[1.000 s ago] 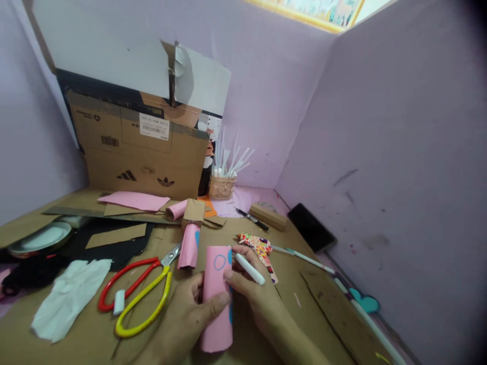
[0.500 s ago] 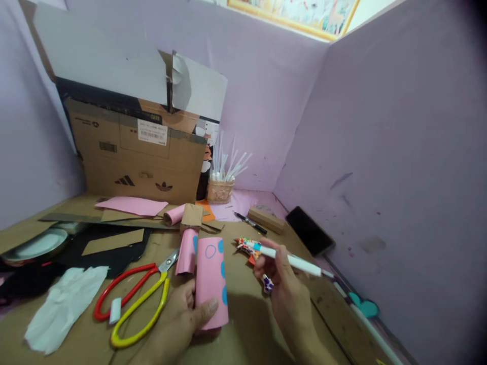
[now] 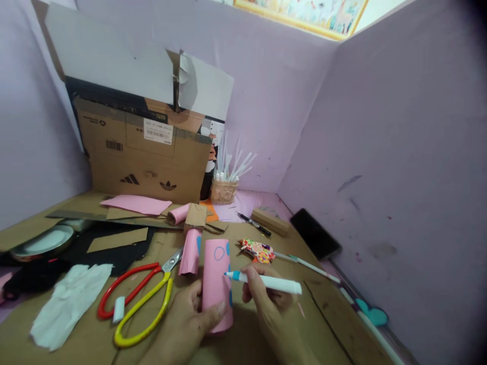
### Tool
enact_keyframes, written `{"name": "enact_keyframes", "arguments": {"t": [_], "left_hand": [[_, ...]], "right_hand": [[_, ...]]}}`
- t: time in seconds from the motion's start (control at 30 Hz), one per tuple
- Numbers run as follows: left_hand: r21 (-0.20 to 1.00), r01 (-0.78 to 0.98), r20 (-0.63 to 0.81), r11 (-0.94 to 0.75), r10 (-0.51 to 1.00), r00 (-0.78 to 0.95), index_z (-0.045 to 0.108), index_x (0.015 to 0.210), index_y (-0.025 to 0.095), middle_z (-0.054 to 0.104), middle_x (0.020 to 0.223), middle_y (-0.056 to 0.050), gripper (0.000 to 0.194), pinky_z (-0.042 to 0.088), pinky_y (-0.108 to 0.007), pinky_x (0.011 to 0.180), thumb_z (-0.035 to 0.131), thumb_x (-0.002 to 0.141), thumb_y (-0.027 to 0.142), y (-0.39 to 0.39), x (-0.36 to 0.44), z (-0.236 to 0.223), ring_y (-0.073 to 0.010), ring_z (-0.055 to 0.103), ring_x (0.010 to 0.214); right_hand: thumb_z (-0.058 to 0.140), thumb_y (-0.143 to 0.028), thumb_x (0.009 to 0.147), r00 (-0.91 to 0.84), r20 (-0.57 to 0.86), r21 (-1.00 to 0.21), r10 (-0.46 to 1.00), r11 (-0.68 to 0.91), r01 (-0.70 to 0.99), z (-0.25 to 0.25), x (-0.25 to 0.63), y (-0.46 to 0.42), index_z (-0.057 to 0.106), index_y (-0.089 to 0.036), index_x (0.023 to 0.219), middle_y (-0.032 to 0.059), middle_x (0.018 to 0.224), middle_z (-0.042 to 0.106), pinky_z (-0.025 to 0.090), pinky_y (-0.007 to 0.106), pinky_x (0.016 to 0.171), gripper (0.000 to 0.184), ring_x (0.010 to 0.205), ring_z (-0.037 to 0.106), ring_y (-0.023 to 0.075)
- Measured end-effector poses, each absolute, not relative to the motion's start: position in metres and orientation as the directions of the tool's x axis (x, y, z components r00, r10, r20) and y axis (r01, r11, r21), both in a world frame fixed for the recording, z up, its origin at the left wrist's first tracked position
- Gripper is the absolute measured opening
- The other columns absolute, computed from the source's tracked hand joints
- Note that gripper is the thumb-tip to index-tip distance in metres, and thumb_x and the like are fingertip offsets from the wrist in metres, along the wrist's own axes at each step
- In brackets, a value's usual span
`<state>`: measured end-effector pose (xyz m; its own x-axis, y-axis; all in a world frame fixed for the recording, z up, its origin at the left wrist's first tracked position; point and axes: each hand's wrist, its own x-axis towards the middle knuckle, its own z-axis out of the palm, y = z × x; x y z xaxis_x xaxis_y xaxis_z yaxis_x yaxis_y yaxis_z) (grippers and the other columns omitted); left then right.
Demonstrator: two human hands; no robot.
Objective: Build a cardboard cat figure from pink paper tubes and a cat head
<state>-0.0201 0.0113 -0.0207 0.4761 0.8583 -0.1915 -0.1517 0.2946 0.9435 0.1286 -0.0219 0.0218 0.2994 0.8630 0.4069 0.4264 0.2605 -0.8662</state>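
A pink paper-covered tube (image 3: 214, 284) stands out before me, gripped near its lower end by my left hand (image 3: 188, 317). Blue dots run along its right side, and one blue circle outline shows near its top. Between the fingers of my right hand (image 3: 266, 304) is a white marker (image 3: 274, 284) with a blue tip. That tip is at the tube's right part, at or just over the paper. Left of the tube lie scissors (image 3: 152, 289) with one red and one yellow handle. A second pink tube (image 3: 191, 251) with a blue dot lies behind them.
A cardboard box (image 3: 144, 157) stands at the back, beside a basket of white sticks (image 3: 224, 191). A phone (image 3: 315, 233) leans by the right wall. Crumpled white tissue (image 3: 70, 301), a pen (image 3: 254, 224) and a colourful patterned piece (image 3: 258, 251) lie around.
My right hand has brought the marker left and down, its tip now at the tube's surface. My left hand still holds the tube. The whole view has shifted slightly.
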Motion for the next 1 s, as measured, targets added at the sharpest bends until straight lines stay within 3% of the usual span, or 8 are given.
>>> {"name": "enact_keyframes", "arguments": {"t": [0.37, 0.57, 0.8, 1.0], "left_hand": [[0.947, -0.162, -0.177, 0.276, 0.874, 0.452, 0.065, 0.102, 0.013, 0.073, 0.094, -0.012, 0.052, 0.052, -0.034, 0.076, 0.078, 0.06, 0.042, 0.01, -0.018, -0.018, -0.0295, 0.066, 0.091], [0.933, -0.207, -0.174, 0.295, 0.872, 0.457, 0.066, 0.101, 0.014, 0.074, 0.092, -0.011, 0.047, 0.053, -0.032, 0.076, 0.077, 0.063, 0.038, 0.01, -0.017, -0.014, -0.028, 0.067, 0.09], [0.93, -0.184, -0.211, 0.317, 0.874, 0.438, 0.065, 0.101, 0.012, 0.073, 0.094, -0.013, 0.052, 0.053, -0.035, 0.075, 0.079, 0.059, 0.04, 0.009, -0.018, -0.018, -0.03, 0.066, 0.09], [0.941, -0.173, -0.199, 0.291, 0.888, 0.414, 0.065, 0.102, 0.013, 0.073, 0.092, -0.011, 0.053, 0.052, -0.034, 0.075, 0.079, 0.059, 0.039, 0.01, -0.018, -0.02, -0.0286, 0.066, 0.089]], "right_hand": [[0.05, -0.032, 0.087, 0.233, 0.449, -0.827, 0.863, 0.303, 0.473, 0.014, 0.128, -0.02, 0.064, -0.017, 0.07, -0.0001, 0.055, 0.061, 0.044, 0.021, 0.05, 0.027, 0.051, 0.058, 0.0129], [0.051, -0.032, 0.086, 0.148, 0.387, -0.835, 0.91, 0.278, 0.475, 0.018, 0.128, -0.022, 0.069, -0.016, 0.075, 0.0022, 0.058, 0.065, 0.044, 0.022, 0.05, 0.027, 0.052, 0.06, 0.0141], [0.052, -0.037, 0.084, 0.285, 0.263, -0.926, 0.922, 0.159, 0.342, 0.015, 0.131, -0.019, 0.063, -0.015, 0.062, 0.0004, 0.047, 0.059, 0.044, 0.02, 0.045, 0.032, 0.045, 0.057, 0.0133], [0.052, -0.038, 0.085, 0.319, 0.328, -0.917, 0.889, 0.219, 0.333, 0.013, 0.135, -0.018, 0.065, -0.015, 0.066, 0.0003, 0.048, 0.059, 0.044, 0.021, 0.045, 0.032, 0.045, 0.055, 0.0129]]}}
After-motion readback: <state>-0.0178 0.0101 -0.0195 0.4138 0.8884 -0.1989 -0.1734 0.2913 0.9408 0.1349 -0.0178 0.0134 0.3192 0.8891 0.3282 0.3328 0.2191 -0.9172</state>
